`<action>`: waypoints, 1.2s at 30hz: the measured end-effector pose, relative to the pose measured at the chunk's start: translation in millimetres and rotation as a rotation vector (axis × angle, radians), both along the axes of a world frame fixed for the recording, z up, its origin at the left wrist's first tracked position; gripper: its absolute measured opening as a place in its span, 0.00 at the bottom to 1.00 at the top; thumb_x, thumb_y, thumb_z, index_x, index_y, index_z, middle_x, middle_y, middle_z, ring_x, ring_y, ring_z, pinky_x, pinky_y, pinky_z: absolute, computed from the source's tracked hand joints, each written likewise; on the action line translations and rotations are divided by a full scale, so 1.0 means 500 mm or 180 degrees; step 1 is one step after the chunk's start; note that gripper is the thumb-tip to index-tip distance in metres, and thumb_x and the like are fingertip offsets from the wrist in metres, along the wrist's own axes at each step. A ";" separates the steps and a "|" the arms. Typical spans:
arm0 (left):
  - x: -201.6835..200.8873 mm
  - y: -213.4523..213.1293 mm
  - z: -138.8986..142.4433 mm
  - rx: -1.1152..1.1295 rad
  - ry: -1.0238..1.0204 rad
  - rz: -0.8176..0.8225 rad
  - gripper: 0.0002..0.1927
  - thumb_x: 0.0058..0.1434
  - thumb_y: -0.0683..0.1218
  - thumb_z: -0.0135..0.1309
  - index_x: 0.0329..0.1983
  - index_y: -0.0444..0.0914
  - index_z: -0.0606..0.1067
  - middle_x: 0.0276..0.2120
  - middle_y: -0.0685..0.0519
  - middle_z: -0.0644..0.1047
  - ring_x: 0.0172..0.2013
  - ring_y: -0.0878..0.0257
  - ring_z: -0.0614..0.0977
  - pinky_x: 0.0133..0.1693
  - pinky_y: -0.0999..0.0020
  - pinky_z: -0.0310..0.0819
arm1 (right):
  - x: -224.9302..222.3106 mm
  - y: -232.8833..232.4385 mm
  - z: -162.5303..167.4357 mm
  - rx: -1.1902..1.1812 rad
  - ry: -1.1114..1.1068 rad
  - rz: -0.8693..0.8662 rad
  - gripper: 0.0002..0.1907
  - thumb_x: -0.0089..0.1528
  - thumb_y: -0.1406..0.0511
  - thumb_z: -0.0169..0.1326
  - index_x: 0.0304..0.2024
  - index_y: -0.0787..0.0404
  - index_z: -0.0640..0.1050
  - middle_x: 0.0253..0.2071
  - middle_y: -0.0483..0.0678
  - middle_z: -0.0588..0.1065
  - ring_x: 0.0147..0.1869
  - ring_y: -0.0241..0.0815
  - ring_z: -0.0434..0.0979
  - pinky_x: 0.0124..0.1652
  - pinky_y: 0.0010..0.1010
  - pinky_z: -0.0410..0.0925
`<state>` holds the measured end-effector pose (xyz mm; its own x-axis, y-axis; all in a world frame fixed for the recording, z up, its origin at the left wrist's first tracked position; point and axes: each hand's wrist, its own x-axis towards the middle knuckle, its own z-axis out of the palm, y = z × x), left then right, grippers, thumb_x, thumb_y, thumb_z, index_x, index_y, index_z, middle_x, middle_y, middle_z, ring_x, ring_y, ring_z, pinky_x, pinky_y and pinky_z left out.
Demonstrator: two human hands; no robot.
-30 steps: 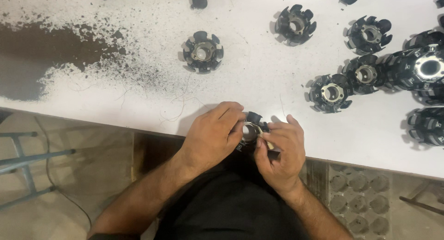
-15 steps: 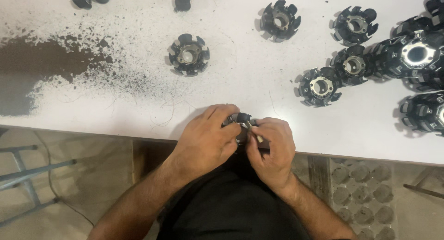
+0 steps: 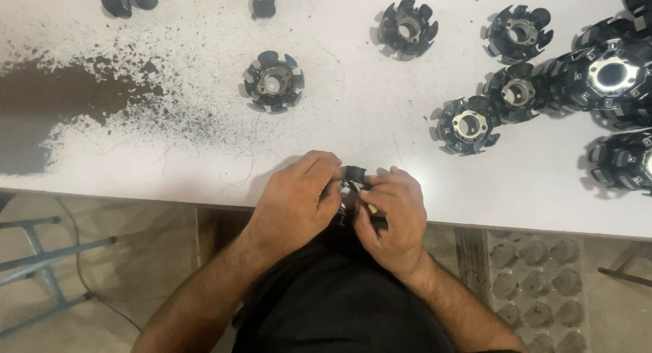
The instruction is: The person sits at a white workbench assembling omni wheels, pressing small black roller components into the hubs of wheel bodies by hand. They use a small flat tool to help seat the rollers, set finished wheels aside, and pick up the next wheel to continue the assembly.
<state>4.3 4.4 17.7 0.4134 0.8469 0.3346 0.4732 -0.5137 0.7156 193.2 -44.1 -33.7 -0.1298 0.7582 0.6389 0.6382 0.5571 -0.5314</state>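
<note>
The white tabletop (image 3: 380, 122) carries a dark powder spill (image 3: 61, 101) at the far left and black finned metal rings (image 3: 516, 88) on the right. At its near edge, your left hand (image 3: 295, 203) and right hand (image 3: 394, 220) both pinch one small black finned ring (image 3: 353, 176) between them.

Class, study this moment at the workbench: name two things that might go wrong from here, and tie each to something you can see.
1. Both hands, left hand and right hand, hold the small black part right over the table edge; if it slips, it may drop to the floor.
2. Dark grit and thin wire strands lie close by on the table and might get into the part.
</note>
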 end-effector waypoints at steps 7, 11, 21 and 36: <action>-0.009 -0.004 -0.002 -0.0226 0.0045 -0.0029 0.11 0.55 0.36 0.55 0.42 0.33 0.74 0.42 0.46 0.77 0.39 0.48 0.81 0.39 0.57 0.77 | -0.002 0.003 0.009 -0.0057 0.0009 -0.0013 0.14 0.53 0.74 0.62 0.41 0.62 0.75 0.43 0.53 0.77 0.55 0.54 0.79 0.64 0.54 0.67; -0.011 -0.010 -0.010 -0.0091 -0.0077 -0.0053 0.10 0.54 0.35 0.55 0.40 0.33 0.74 0.46 0.47 0.76 0.40 0.49 0.81 0.38 0.59 0.78 | -0.003 0.002 0.005 0.0057 0.0081 0.0025 0.14 0.54 0.75 0.61 0.41 0.62 0.74 0.42 0.51 0.76 0.54 0.53 0.79 0.64 0.54 0.68; -0.013 -0.017 -0.036 -0.0224 0.0046 0.0095 0.07 0.54 0.35 0.55 0.37 0.34 0.73 0.47 0.48 0.75 0.35 0.53 0.82 0.33 0.62 0.78 | -0.009 0.005 0.005 0.0236 -0.0221 0.0201 0.19 0.53 0.77 0.65 0.44 0.63 0.75 0.43 0.52 0.75 0.52 0.53 0.79 0.58 0.49 0.73; -0.072 0.027 0.012 0.0986 0.0552 0.0507 0.14 0.55 0.46 0.63 0.41 0.37 0.74 0.52 0.43 0.75 0.49 0.50 0.80 0.48 0.54 0.76 | 0.048 0.079 0.075 0.0255 -0.0363 -0.0714 0.12 0.63 0.75 0.63 0.46 0.62 0.76 0.44 0.52 0.77 0.51 0.50 0.78 0.64 0.48 0.68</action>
